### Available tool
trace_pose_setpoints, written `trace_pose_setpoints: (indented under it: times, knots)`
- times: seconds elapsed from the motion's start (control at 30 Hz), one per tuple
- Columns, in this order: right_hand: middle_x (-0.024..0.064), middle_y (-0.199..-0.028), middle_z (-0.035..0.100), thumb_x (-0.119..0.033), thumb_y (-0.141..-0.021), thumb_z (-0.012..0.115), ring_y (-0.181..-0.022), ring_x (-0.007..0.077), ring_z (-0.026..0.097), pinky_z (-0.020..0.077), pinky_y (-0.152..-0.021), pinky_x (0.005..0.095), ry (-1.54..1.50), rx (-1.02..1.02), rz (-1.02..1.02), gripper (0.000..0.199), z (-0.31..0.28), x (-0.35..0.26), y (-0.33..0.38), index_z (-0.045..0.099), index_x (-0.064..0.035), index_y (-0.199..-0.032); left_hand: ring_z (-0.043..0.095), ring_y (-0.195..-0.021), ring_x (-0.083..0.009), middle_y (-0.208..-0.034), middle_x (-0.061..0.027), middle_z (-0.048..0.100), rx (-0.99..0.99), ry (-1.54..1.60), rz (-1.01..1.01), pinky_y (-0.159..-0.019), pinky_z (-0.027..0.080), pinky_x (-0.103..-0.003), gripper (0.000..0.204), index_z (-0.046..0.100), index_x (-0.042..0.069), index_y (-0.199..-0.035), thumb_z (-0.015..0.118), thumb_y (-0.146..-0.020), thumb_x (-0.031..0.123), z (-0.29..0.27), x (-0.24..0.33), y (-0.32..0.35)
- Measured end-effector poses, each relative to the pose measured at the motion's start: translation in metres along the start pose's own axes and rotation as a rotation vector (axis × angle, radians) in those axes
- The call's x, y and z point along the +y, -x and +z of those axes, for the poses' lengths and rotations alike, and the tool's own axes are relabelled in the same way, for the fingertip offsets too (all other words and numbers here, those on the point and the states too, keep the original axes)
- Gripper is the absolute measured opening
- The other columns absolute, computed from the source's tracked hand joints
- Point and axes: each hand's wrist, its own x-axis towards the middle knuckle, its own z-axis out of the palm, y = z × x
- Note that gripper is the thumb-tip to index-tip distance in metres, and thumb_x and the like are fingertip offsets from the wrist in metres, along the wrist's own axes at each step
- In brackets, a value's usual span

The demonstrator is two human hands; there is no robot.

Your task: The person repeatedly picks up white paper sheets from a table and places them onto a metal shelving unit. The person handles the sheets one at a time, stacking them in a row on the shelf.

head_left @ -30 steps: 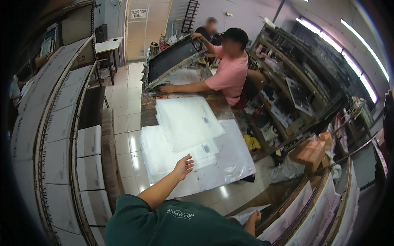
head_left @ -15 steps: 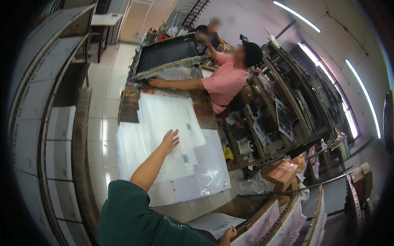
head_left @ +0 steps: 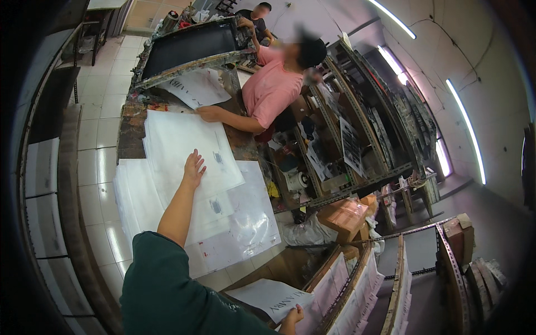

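Note:
My left hand (head_left: 194,169) is stretched over a stack of white sheets (head_left: 173,128) on the worktable, fingers apart, holding nothing. Whether it touches the top sheet I cannot tell. A small grey print shows near the sheets' right edge. At the bottom, my right hand (head_left: 293,316) pinches the edge of a white printed sheet (head_left: 267,296) with dark lettering, beside the rack. Across the table, a co-worker in a pink shirt (head_left: 272,84) has one hand on another printed sheet (head_left: 200,92), which lies partly under a raised printing screen (head_left: 190,50). The co-worker's other hand grips that screen's frame.
Racks with hanging printed sheets (head_left: 354,290) stand at the lower right. Metal shelving (head_left: 357,117) and a cardboard box (head_left: 340,218) are on the right. More shelves with sheets (head_left: 42,167) line the left. Another person (head_left: 257,19) is at the back.
The co-worker's near hand has moved from under the screen toward the stack, drawing the printed sheet partly out. My view has shifted right; my right hand still holds its sheet.

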Motion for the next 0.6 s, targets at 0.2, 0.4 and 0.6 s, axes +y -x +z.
trace_pose_setpoints:
  times: [0.2,0.4,0.6]
  knots:
    - [0.0122,-0.085,0.055,0.011,-0.068,0.035,-0.073,0.0203,0.054,0.0451,-0.068,0.0301,0.099,-0.035,-0.14,0.033,-0.025,0.043,-0.028,0.054,0.002,-0.093,0.047,-0.1,-0.0193,-0.124,-0.0121,0.036,0.0,-0.043,-0.058,-0.067,0.043,-0.022,0.091,0.013,0.001,-0.134,0.071,-0.071,0.034,-0.011,-0.024,-0.021]
    - [0.009,-0.084,0.055,0.01,-0.07,0.038,-0.071,0.0172,0.052,0.0437,-0.065,0.0271,0.06,-0.058,-0.059,0.032,-0.028,0.011,0.02,0.055,0.0019,-0.096,0.055,-0.08,-0.0163,-0.092,-0.0086,0.048,0.16,0.109,-0.06,-0.058,0.046,-0.018,0.035,0.047,-0.002,-0.097,0.064,-0.079,0.023,-0.011,-0.025,-0.044]
    - [0.0058,-0.083,0.055,0.008,-0.072,0.044,-0.073,0.0126,0.052,0.0427,-0.066,0.0244,0.112,-0.032,-0.014,0.027,-0.045,-0.006,0.067,0.057,0.0014,-0.094,0.055,-0.059,-0.0154,-0.078,-0.0092,0.054,0.291,-0.154,0.096,-0.059,0.047,-0.02,0.025,0.048,-0.005,-0.091,0.052,-0.086,0.02,0.012,-0.036,-0.023]
